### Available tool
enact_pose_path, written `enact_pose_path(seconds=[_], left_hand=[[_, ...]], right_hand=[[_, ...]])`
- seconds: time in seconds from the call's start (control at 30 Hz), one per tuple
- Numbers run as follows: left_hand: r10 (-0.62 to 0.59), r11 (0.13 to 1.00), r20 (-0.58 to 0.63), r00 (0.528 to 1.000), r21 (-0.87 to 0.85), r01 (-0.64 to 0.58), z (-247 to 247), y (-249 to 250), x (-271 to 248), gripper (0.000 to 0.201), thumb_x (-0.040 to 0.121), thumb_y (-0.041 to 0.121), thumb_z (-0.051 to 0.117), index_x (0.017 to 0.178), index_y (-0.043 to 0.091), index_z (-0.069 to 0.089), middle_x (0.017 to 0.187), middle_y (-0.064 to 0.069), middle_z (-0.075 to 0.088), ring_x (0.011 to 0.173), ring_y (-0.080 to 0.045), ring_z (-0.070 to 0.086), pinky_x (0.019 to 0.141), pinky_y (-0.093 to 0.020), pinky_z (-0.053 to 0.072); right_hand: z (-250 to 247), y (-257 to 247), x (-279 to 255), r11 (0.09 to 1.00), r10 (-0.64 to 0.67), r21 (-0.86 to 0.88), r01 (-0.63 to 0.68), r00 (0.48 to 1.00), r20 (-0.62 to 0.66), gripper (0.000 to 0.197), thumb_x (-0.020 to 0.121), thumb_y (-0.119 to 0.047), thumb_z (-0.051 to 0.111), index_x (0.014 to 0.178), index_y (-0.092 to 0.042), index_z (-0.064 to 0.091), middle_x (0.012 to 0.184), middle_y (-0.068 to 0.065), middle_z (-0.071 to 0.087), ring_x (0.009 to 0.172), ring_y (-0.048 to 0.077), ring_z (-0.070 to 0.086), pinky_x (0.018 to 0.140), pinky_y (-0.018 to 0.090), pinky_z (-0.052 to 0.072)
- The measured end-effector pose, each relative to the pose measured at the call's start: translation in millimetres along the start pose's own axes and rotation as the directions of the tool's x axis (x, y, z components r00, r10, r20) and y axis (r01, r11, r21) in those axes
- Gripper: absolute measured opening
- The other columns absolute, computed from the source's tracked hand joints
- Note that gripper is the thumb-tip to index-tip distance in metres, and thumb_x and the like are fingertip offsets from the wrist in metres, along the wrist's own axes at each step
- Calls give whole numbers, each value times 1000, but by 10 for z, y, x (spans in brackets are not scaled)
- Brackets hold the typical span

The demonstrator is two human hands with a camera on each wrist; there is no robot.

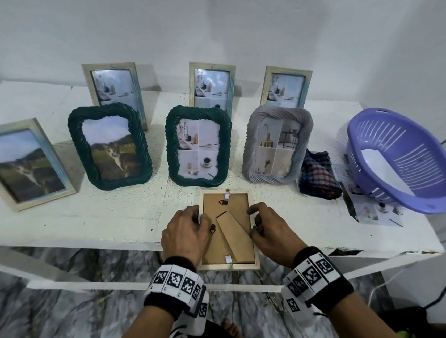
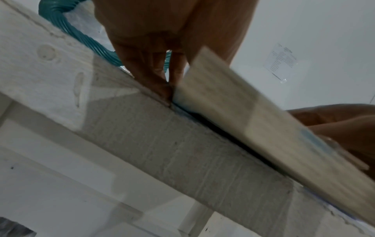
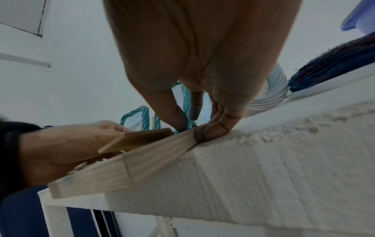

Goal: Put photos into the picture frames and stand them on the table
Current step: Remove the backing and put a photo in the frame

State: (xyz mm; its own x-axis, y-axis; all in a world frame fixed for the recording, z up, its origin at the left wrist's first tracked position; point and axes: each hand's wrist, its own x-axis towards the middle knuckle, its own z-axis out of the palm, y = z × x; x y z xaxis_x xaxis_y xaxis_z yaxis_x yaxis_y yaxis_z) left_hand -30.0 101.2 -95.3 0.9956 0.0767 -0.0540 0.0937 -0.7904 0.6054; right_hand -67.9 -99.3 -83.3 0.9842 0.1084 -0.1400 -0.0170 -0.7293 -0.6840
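A pale wooden picture frame (image 1: pixel 230 267) lies face down at the white table's (image 1: pixel 82 215) front edge, its near end sticking out past the edge. Its brown backing board (image 1: pixel 234 202) faces up, with the easel leg (image 1: pixel 233 233) slightly raised. My left hand (image 1: pixel 192 228) grips the frame's left side with curled fingers (image 2: pixel 156 72). On the right side my right hand (image 1: pixel 267 225) pinches the rim, thumb (image 3: pixel 172 115) on top and fingers (image 3: pixel 219 126) against the edge. From the wrist views the frame (image 2: pixel 253 125) (image 3: pixel 121 168) looks tilted slightly off the tabletop.
Several frames with photos stand behind: pale wooden ones, two green rope ones (image 1: pixel 111 148) and a grey rope one (image 1: pixel 277 143). A checked cloth (image 1: pixel 318 177), a dark tool (image 1: pixel 348 204), loose photos (image 1: pixel 374 214) and a purple basket (image 1: pixel 404 159) sit at the right.
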Motion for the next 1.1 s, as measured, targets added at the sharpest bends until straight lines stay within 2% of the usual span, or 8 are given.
enact_pose_path(seconds=[0.13,0.23,0.37,0.53,0.7,0.83,1.0,1.1], left_hand=[[-67,995,23,997,-72,69,-35,22,47,30,91,35,58,117,23,67,109,-4,71,100,-29,63,85,-34,47],[-100,986,63,993,-130,108,-40,-8,50,28,89,35,62,114,25,66,106,2,72,98,-23,64,88,-33,49],[-86,983,117,989,-151,103,-13,-27,-20,22,88,38,64,107,29,64,101,7,73,90,-19,65,84,-30,51],[-70,985,142,987,-149,91,-6,-50,-18,20,87,42,65,104,33,63,95,10,73,88,-16,66,82,-32,53],[-69,987,157,985,-133,91,2,-61,7,20,87,43,65,104,33,61,92,11,72,87,-16,66,84,-33,53],[-59,988,160,985,-134,81,2,-63,2,21,89,42,65,106,32,61,95,10,72,90,-17,67,86,-34,53],[-46,989,168,985,-129,68,-17,-65,8,22,89,42,64,108,31,61,99,8,73,91,-18,67,88,-34,52],[-41,990,164,986,-127,63,-25,-67,7,22,89,41,65,108,31,62,99,7,73,92,-18,66,87,-32,51]], right_hand=[[-12,-9,26,1000,22,-19,-22,1000,3,46,89,-12,54,132,-17,39,100,3,50,84,17,49,76,29,42],[-58,-64,125,994,57,-99,-57,998,3,48,90,-20,55,134,-15,39,94,5,55,88,26,56,72,29,38],[-106,-258,326,922,76,-362,-134,982,-172,42,93,-38,51,125,-12,52,114,11,53,101,31,57,77,35,46],[-65,-377,580,849,122,-499,-171,984,-130,49,90,-52,51,118,-13,57,124,12,50,113,33,50,83,39,46],[-54,-391,699,822,125,-544,-170,985,-120,45,88,-50,53,112,-13,61,120,14,55,114,34,50,84,39,48],[-127,-406,750,789,78,-608,-88,996,-43,37,91,-40,53,107,-8,61,115,16,58,112,35,52,86,40,49],[-300,-328,824,778,-5,-626,59,996,87,27,94,-29,51,90,-5,61,97,15,63,94,32,61,70,32,42],[-367,-274,882,804,-6,-589,79,992,125,30,94,-29,53,87,-3,66,90,17,65,87,33,63,70,34,49]])
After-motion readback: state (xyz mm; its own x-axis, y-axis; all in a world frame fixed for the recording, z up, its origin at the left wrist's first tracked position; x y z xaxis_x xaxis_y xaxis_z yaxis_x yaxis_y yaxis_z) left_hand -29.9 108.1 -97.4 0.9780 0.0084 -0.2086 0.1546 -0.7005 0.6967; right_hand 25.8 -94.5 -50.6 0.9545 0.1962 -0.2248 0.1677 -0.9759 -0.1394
